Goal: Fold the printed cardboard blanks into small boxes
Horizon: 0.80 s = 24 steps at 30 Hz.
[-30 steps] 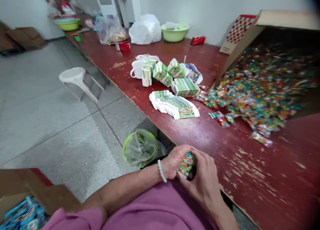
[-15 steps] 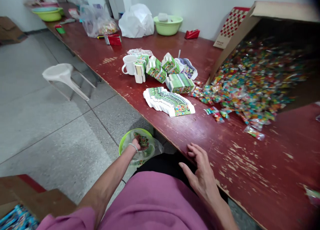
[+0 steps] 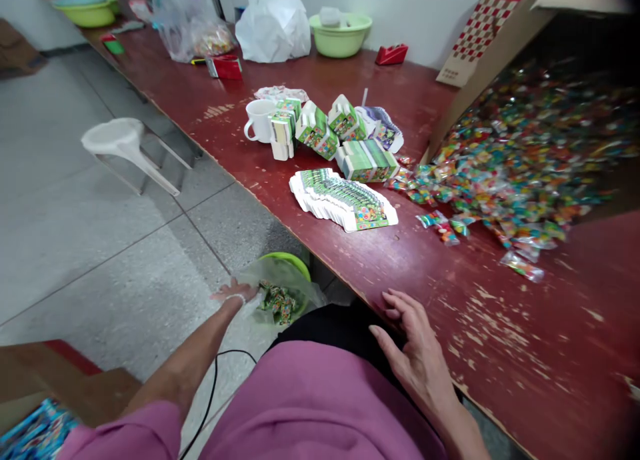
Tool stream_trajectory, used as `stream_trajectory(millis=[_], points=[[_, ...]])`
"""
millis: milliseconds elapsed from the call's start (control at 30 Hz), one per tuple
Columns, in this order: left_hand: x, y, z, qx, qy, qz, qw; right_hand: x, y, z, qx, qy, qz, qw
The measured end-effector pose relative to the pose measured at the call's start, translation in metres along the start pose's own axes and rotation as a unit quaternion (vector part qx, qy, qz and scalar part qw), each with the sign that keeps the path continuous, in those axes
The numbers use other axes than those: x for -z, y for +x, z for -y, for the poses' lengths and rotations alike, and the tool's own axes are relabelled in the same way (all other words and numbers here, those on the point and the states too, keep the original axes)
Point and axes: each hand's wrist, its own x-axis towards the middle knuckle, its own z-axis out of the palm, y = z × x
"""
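Where the left hand is: low beside the counter point(image 3: 505, 307), the left hand point(image 3: 235, 290) is at the left edge of a clear plastic bag point(image 3: 253, 271) lining a lime-green basin point(image 3: 300, 263); its fingers look spread, but whether its grip has any of the plastic, I cannot tell.
Right hand: at the counter's near edge, the right hand point(image 3: 417, 353) is loosely open, fingers gently bent, with nothing in its grip (contact with the wood is hard to judge).
Green packs: several small printed packs point(image 3: 277, 303) lie heaped inside the bag, clear of both hands.
Flat cartons: on the counter, a fan of flat green-and-white cartons point(image 3: 345, 200) lies in front of banded bundles point(image 3: 367, 160), which rest near a white mug point(image 3: 259, 121).
Wrapped sweets: a large loose heap point(image 3: 500, 180) spills from a cardboard box point(image 3: 463, 100) on its side, a few pieces lying apart near the fan.
Progress: judging by the heap, some packs are done and in the bag; the fan, the bundles and most of the sweets look unused, so much seems left.
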Motion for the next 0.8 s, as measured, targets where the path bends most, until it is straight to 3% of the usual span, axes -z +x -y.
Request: stream_trajectory(millis=[133, 233, 333, 400, 500, 600, 633, 667, 733, 800], points=[[0.012, -0.005, 0.056, 0.064, 0.125, -0.052, 0.989, 0.006, 0.002, -0.004, 0.002, 0.004, 0.019, 1.000], [0.033, -0.007, 0.084, 0.080, 0.176, -0.086, 0.977, 0.011, 0.005, -0.007, -0.006, 0.006, 0.028, 1.000], [0.062, -0.005, 0.093, 0.098, 0.201, -0.127, 0.966, 0.014, 0.007, -0.009, -0.016, 0.021, 0.033, 0.999], [0.084, -0.003, 0.085, 0.092, 0.206, -0.164, 0.960, 0.016, 0.009, -0.010, -0.027, 0.039, 0.036, 0.998], [0.112, -0.007, 0.042, 0.024, 0.196, -0.228, 0.953, 0.021, 0.013, -0.016, -0.060, 0.080, 0.033, 0.994], [0.127, -0.036, -0.037, -0.102, 0.157, -0.317, 0.930, 0.025, 0.022, -0.027, -0.109, 0.134, 0.018, 0.985], [0.127, -0.052, -0.070, -0.207, 0.104, -0.377, 0.897, 0.026, 0.026, -0.031, -0.131, 0.147, 0.008, 0.980], [0.125, -0.070, -0.104, -0.319, 0.059, -0.397, 0.859, 0.027, 0.029, -0.035, -0.154, 0.158, -0.006, 0.975], [0.117, -0.104, -0.172, -0.494, 0.020, -0.381, 0.781, 0.028, 0.036, -0.041, -0.202, 0.180, -0.040, 0.962], [0.106, -0.127, -0.233, -0.569, 0.060, -0.342, 0.746, 0.028, 0.038, -0.045, -0.233, 0.214, -0.076, 0.946]])
